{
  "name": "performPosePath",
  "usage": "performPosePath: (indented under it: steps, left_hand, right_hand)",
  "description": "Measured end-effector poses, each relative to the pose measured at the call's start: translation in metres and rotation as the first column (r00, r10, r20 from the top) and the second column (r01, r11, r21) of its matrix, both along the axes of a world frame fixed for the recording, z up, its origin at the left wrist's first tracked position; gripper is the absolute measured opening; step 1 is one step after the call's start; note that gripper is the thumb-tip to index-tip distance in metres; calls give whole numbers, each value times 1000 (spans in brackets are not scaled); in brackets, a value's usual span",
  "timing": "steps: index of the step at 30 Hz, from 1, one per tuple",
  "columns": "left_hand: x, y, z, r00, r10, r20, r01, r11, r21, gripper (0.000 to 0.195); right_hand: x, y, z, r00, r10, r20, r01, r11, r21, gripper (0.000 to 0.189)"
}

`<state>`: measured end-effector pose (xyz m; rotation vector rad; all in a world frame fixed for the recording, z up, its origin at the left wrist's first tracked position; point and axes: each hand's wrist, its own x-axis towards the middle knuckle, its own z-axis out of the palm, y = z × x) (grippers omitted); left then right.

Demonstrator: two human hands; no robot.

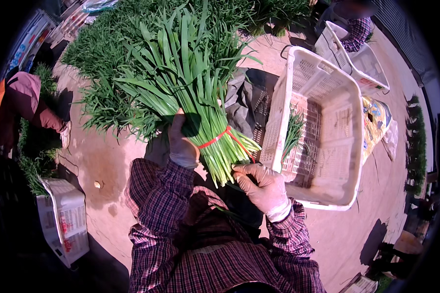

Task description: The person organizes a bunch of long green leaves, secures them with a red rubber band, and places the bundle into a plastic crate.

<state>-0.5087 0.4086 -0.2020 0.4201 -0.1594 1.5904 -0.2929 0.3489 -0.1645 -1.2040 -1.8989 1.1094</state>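
Note:
A bundle of garlic chives (209,121), with broad flat green leaves and pale cut stems, lies tilted in front of me. A red tie (216,138) runs around its lower stems, with a loose tail hanging to the right. My left hand (182,143), in a thin glove, grips the bundle from the left just above the tie; its far fingers are hidden behind the stems. At the lower right of the bundle, my gloved right hand (260,186) has thumb and forefinger pinched together at the stem ends (225,179).
A white plastic crate (324,197) stands at my right with some chives (292,133) inside. Grey cloth (238,106) lies between it and a large chive heap (102,66). Another crate (64,219) sits lower left. People work at left (25,95) and upper right (355,33), beside a further crate (370,69).

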Motion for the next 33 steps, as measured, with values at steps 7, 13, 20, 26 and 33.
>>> performPosePath:
  steps: [7, 13, 20, 26, 33]
  left_hand:
    - [17, -13, 36, 934, 230, -273, -319, 881, -349, 31]
    - [-10, -2, -38, 788, 390, -477, -593, 692, -413, 32]
    - [-4, 0, -32, 814, 416, -405, -572, 695, -435, 36]
    - [-4, -3, -26, 844, 404, -354, -530, 729, -433, 34]
    - [-3, -4, -26, 827, 423, -369, -557, 702, -444, 34]
  right_hand:
    - [-19, 5, -7, 989, -132, 68, 138, 986, -98, 18]
    - [-25, 6, -4, 983, -154, 103, 156, 988, -10, 17]
    - [-27, 10, 0, 984, -114, 138, 121, 992, -46, 15]
    - [-30, 8, 1, 994, -110, 4, 109, 979, -175, 15]
    - [-33, 7, 3, 990, -132, 48, 137, 980, -147, 15]
